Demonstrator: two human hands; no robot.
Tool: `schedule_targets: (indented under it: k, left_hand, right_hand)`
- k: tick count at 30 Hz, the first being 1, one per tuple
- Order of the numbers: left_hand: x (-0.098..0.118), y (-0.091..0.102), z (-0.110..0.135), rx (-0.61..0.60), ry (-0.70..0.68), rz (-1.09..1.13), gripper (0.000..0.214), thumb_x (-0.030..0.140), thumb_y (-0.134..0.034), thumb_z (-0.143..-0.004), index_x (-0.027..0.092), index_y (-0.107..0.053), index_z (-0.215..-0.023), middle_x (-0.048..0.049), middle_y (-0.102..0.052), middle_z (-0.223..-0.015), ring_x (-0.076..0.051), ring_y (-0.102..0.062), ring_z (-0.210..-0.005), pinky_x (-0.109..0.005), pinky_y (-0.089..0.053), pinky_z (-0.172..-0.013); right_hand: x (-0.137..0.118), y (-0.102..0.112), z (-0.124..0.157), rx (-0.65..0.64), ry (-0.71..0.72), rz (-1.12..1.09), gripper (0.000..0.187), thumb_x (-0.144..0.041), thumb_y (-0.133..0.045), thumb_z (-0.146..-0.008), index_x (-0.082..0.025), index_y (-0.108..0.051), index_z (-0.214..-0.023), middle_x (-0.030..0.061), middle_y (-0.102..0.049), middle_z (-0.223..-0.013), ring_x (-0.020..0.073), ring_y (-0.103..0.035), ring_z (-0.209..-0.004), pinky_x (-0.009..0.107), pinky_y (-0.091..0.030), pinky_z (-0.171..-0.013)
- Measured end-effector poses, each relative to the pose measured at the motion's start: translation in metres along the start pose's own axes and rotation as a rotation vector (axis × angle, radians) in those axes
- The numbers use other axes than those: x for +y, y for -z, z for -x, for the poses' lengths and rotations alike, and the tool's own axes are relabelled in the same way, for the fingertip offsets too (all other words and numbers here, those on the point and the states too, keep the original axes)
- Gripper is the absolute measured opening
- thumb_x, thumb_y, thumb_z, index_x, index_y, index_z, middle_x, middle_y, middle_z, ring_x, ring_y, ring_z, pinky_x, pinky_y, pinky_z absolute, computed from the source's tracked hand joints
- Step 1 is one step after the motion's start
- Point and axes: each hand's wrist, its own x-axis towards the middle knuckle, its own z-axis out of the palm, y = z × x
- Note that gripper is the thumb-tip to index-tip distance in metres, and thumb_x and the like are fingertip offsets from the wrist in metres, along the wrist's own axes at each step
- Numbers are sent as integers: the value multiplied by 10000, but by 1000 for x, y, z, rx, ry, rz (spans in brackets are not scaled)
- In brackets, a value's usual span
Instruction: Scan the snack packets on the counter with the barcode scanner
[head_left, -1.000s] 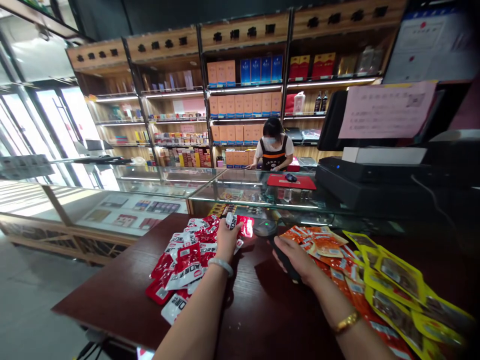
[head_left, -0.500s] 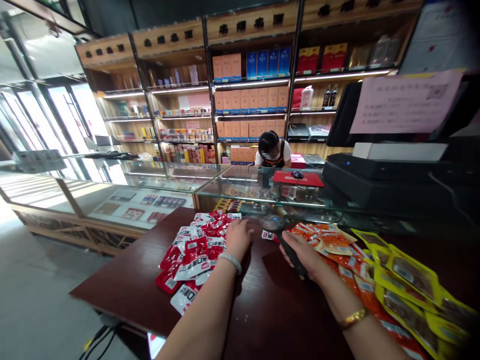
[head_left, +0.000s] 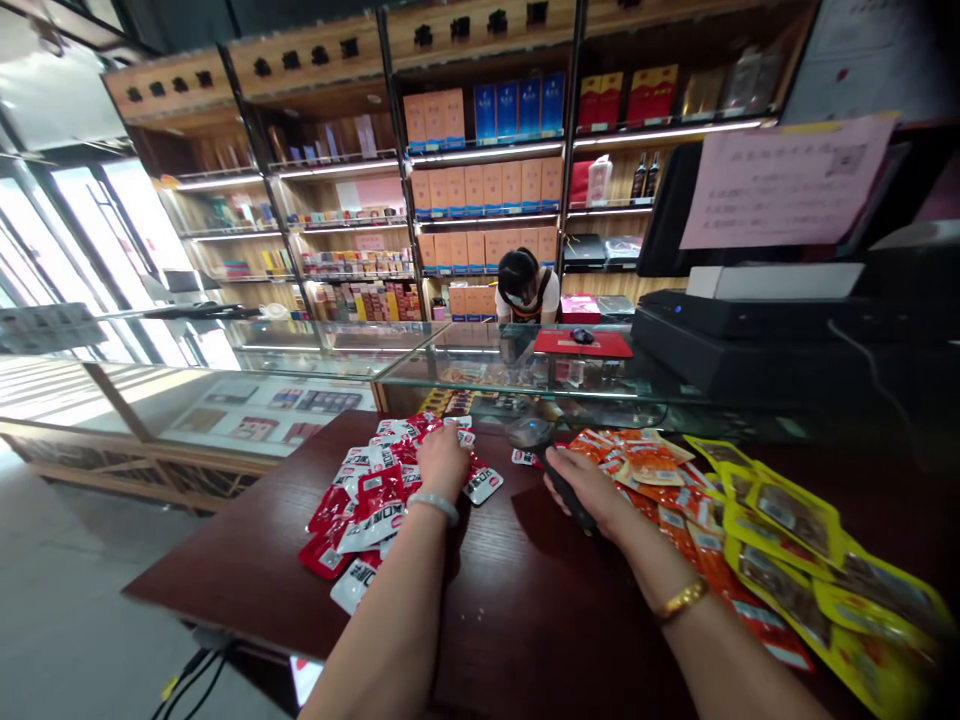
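Note:
My left hand (head_left: 442,462) is closed over the right side of a pile of red-and-white snack packets (head_left: 379,487); its fingertips are mostly hidden. One red-and-white snack packet (head_left: 482,485) sticks out from the thumb side of this hand, just above the dark table. Wrapped round the handle of a black barcode scanner (head_left: 570,492) is my right hand (head_left: 589,488). The scanner's head points away and left, near a small red-and-white packet (head_left: 523,457) lying on the table. Orange snack packets (head_left: 637,460) lie right beside the right hand.
Yellow snack packets (head_left: 795,540) cover the table's right side. Beyond the dark wooden table (head_left: 517,620) stands a glass display counter (head_left: 480,350), with a person (head_left: 529,290) bent behind it. A black monitor and cash register unit (head_left: 720,340) stands at the right. Cables hang below at lower left.
My left hand has moved left onto the pile and closed, and a packet now shows at its right side. The right hand still holds the scanner. The view has shifted slightly.

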Motion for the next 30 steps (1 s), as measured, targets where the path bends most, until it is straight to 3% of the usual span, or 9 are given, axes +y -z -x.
schedule_targets:
  k: [2, 5, 13, 21, 25, 28, 30]
  left_hand:
    - [-7, 4, -1, 28, 87, -111, 505, 475, -663, -776, 198, -622, -1196, -179, -598, -1302, -358, -496, -1245, -473, -371, -1001]
    - [-13, 7, 0, -68, 140, -181, 606, 607, -698, -675, 174, -662, -1098, -212, -567, -1314, -402, -435, -1274, -540, -334, -1014]
    - [-1, 16, 5, -240, 18, -187, 541, 685, -631, -693, 223, -718, -960, -174, -577, -1306, -407, -434, -1264, -553, -323, -1017]
    - [6, 5, 7, -341, -141, -198, 721, 688, -708, -582, 204, -641, -1112, -190, -518, -1372, -423, -388, -1324, -580, -309, -1043]
    - [8, -2, 2, -321, -150, -91, 547, 535, -740, -663, 167, -625, -1052, -186, -654, -1168, -353, -586, -1119, -440, -447, -918]
    - [9, -5, -1, -277, -58, 179, 286, 334, -624, -826, 176, -605, -1064, -102, -725, -955, -212, -674, -840, -292, -480, -741]
    - [8, -4, -2, -231, 32, 361, 285, 285, -536, -892, 187, -583, -1155, -64, -736, -885, -161, -665, -708, -253, -467, -661]
  right_hand:
    - [-1, 0, 0, -2, 3, -1, 480, -674, -586, -809, -207, -493, -756, -57, -536, -570, 67, -450, -390, 176, -347, -341]
    - [-2, -1, 0, -8, 1, 14, 480, -675, -580, -811, -207, -488, -755, -56, -535, -568, 69, -449, -388, 177, -349, -341]
    - [-3, -3, 1, -24, -2, 33, 465, -665, -582, -812, -209, -496, -782, -66, -521, -552, 71, -446, -386, 179, -349, -347]
    - [-4, -3, 1, -30, -8, 23, 443, -645, -583, -824, -210, -502, -788, -65, -527, -561, 75, -456, -395, 179, -347, -350]
    - [-4, -3, 1, -35, -1, 25, 447, -646, -589, -819, -209, -499, -785, -69, -525, -551, 72, -450, -385, 179, -345, -347]
    - [-5, -3, 2, -50, -2, 16, 455, -653, -590, -816, -207, -501, -784, -67, -529, -552, 72, -451, -386, 177, -342, -349]
    - [-5, -2, 2, -63, -7, 9, 463, -660, -591, -813, -207, -498, -774, -63, -537, -557, 72, -455, -388, 178, -335, -349]
